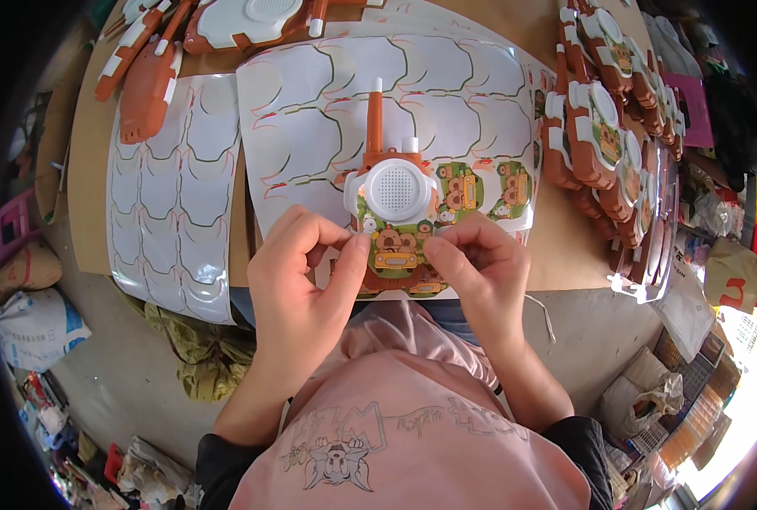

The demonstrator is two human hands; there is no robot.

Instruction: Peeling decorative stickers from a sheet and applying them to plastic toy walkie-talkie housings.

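An orange toy walkie-talkie point(391, 183) with a white round speaker and a raised antenna lies at the near edge of the table. My left hand point(306, 263) and my right hand point(480, 259) both pinch a colourful cartoon sticker point(397, 246) pressed onto the toy's lower front. The sticker shows a brown animal in a yellow car. Under the toy lies a sticker sheet point(395, 93) with most shapes peeled off and a few printed stickers left near the toy.
A second, fully peeled sheet point(170, 204) hangs over the table's left edge. Orange toy shells without stickers point(153, 68) lie at the back left. Several finished toys point(608, 127) are stacked at the right. Bags and clutter sit on the floor around.
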